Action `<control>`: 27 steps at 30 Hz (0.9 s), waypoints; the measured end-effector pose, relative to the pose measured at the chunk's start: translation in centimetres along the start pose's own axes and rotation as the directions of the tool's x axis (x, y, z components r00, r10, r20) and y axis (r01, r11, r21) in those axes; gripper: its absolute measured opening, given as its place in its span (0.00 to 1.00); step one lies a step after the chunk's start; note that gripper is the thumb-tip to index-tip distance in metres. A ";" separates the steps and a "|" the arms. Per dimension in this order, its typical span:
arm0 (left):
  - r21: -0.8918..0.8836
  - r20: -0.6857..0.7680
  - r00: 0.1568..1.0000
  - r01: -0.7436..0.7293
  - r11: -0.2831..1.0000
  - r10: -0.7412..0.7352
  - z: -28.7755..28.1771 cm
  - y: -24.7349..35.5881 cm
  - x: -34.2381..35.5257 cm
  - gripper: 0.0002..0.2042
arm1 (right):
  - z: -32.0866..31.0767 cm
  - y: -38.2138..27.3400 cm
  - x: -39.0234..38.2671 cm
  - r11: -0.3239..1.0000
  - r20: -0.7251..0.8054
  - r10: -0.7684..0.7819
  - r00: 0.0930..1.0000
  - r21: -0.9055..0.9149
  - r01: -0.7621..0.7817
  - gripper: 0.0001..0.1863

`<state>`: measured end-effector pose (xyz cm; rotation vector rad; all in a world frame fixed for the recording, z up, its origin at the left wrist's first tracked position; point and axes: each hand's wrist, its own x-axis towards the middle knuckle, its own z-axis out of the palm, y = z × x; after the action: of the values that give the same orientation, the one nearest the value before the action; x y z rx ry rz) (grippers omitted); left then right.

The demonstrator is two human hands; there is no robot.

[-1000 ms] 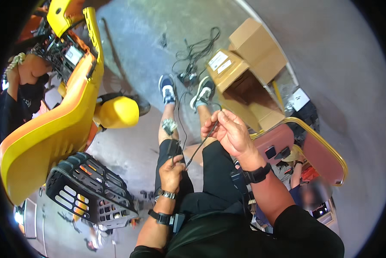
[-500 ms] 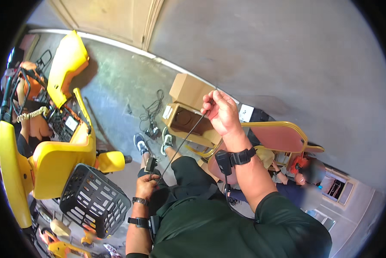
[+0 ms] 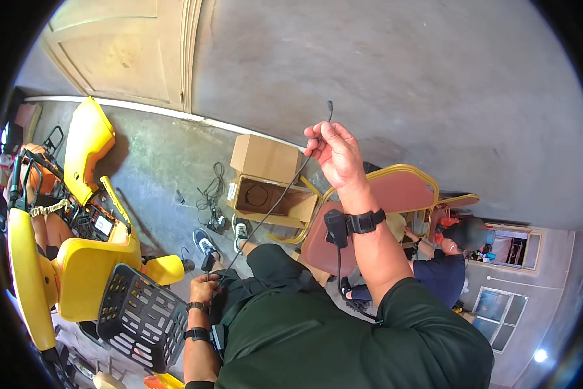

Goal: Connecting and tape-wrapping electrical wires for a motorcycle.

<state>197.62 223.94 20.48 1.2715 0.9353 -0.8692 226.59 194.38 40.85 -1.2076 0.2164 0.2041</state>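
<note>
A thin black cable [image 3: 275, 206] runs slantwise between my two hands. My right hand [image 3: 339, 155], raised high, pinches it near one end, and a small connector with a blue tip [image 3: 330, 104] sticks up past the fingers. Lower down at the left, my left hand [image 3: 204, 289] is closed round the other part of the cable. Just above that hand a small black plug-like piece [image 3: 208, 262] stands out, and a thin wire curves beside it. What lies inside the left fist is hidden.
An opened cardboard box [image 3: 275, 201] holds a coiled cable, beside tangled black cables [image 3: 211, 198] on the floor. To the left stands a yellow scooter [image 3: 97, 272] with a black basket [image 3: 142, 314]. Red-padded chairs [image 3: 395, 191] and a seated person [image 3: 440, 272] are on the right.
My right hand has shifted slightly up along the picture, and the cable's connector end now shows above its fingers. The left hand sits a little lower and further left. The view has tilted.
</note>
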 end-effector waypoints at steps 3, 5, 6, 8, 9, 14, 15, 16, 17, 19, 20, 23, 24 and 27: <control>0.186 -0.046 0.994 -0.091 0.978 0.101 -1.0 -1.8 0.8 0.08 | 0.7 -0.2 -0.9 1.000 0.069 -0.017 0.997 -0.014 0.018 0.10; 0.225 -0.026 0.964 -0.253 0.941 0.266 -0.8 -2.2 1.4 0.09 | 1.8 -1.6 -2.0 1.000 0.116 0.006 0.993 -0.002 -0.006 0.11; 0.186 -0.076 0.966 -0.231 0.955 0.248 -0.7 -2.5 1.9 0.10 | 2.6 -1.8 -2.8 0.999 0.186 0.012 0.982 0.037 -0.020 0.11; 0.207 -0.098 0.968 -0.207 0.956 0.230 -0.5 0.3 0.5 0.13 | 4.5 -2.9 -4.7 0.991 0.338 0.000 0.941 0.128 -0.045 0.12; 0.184 -0.118 0.964 -0.215 0.959 0.238 -0.8 0.5 0.4 0.14 | 5.9 -3.4 -5.9 0.981 0.423 -0.022 0.906 0.183 -0.062 0.12; -0.350 -0.090 0.956 -0.294 0.890 0.280 -1.5 3.8 -2.8 0.19 | 10.5 0.3 -10.1 0.982 0.638 0.176 0.750 -0.060 -0.179 0.10; -0.341 -0.092 0.953 -0.301 0.891 0.287 -1.6 4.7 -3.5 0.19 | 10.8 1.7 -10.5 0.961 0.634 0.274 0.724 -0.142 -0.239 0.09; -0.457 -0.074 0.944 -0.317 0.831 0.320 -1.8 5.7 -4.3 0.20 | 10.9 3.4 -10.9 0.934 0.593 0.349 0.726 -0.154 -0.323 0.08; -0.568 -0.063 0.934 -0.323 0.757 0.351 -2.1 6.6 -5.0 0.20 | 10.7 5.3 -11.0 0.897 0.552 0.427 0.716 -0.162 -0.411 0.07; -0.672 -0.038 0.867 -0.389 0.630 0.496 -3.0 7.9 -6.0 0.20 | 10.0 8.2 -11.0 0.867 0.528 0.496 0.689 -0.262 -0.423 0.06; -0.688 -0.072 0.848 -0.424 0.589 0.525 -2.8 9.3 -7.2 0.20 | 9.7 9.4 -11.1 0.841 0.469 0.541 0.698 -0.281 -0.463 0.09; -0.725 -0.178 0.769 -0.524 0.446 0.614 -2.4 13.0 -10.4 0.20 | 6.9 13.1 -10.2 0.746 0.456 0.664 0.592 -0.447 -0.493 0.14; -0.763 -0.160 0.712 -0.529 0.372 0.684 -2.3 13.9 -11.1 0.20 | 6.5 14.1 -10.1 0.729 0.475 0.682 0.556 -0.498 -0.469 0.22; -0.816 -0.153 0.629 -0.516 0.262 0.762 -0.9 16.2 -13.5 0.21 | 6.7 16.2 -10.4 0.599 0.378 0.800 0.466 -0.474 -0.645 0.30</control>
<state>207.26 226.74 39.05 0.5457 0.3616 0.1323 212.63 205.77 31.39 -1.1946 0.1818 1.4047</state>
